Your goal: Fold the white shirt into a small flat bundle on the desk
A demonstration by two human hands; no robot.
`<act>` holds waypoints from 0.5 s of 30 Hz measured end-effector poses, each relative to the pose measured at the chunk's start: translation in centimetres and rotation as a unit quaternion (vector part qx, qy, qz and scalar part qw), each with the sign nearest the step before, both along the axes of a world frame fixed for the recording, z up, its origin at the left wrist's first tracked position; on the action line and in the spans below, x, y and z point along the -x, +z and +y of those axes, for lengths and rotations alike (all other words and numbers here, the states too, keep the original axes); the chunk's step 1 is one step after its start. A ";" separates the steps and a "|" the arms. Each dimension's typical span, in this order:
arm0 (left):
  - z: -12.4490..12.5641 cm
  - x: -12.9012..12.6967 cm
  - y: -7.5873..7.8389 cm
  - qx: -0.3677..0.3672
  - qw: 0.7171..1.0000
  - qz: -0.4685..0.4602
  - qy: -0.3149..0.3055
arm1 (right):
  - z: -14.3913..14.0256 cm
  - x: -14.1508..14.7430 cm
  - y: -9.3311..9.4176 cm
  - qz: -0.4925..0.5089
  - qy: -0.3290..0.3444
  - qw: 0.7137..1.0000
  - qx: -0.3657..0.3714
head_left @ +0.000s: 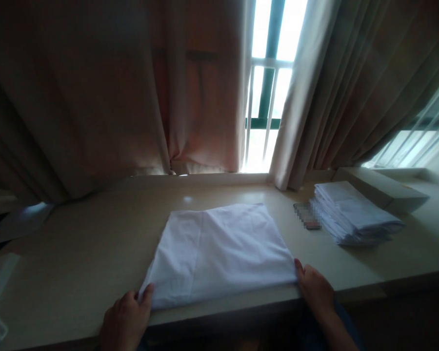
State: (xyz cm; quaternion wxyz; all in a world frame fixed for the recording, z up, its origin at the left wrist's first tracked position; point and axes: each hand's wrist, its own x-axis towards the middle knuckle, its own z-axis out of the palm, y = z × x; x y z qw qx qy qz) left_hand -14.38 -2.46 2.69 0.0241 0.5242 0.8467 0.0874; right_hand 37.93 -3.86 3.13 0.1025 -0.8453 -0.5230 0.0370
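- Watching from my end, I see the folded white cloth (219,251) lying flat on the pale counter (76,263), its near edge running right along the counter's front lip.
- My left hand (126,319) sits at the cloth's near-left corner, thumb on top of the fabric and the other fingers under the corner or at the lip; I read it as a light pinch, though I cannot tell how firm it is.
- My right hand (314,287) rests at the cloth's near-right corner, fingertips touching the edge. I cannot tell whether it actually grips. The two hands are well apart, one at each near corner.
- Risk one: with the near edge so close to the lip, any pull towards me could drag the cloth off the counter.
- Risk two: an uneven lift from the two corners would probably skew the layers and undo the fold.
- Right of the cloth, a stack of folded white cloths (356,214) and a small flat object (306,215) lie near; a wide sweep could knock them.
- Beyond the cloth, curtains (106,87) dim the light, so creases may go unnoticed.
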 end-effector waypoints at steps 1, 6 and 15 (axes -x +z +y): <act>0.0 -0.1 0.1 0.009 1.000 -0.014 -0.006 | -0.1 0.0 -0.1 0.006 0.011 1.000 -0.001; -0.1 -0.9 1.3 0.008 0.997 -0.072 0.028 | 0.0 -0.5 -0.6 0.084 0.055 0.992 -0.075; 0.8 0.8 1.2 -0.118 0.917 -0.373 0.078 | 0.4 -0.6 0.8 0.542 -0.052 0.824 -0.156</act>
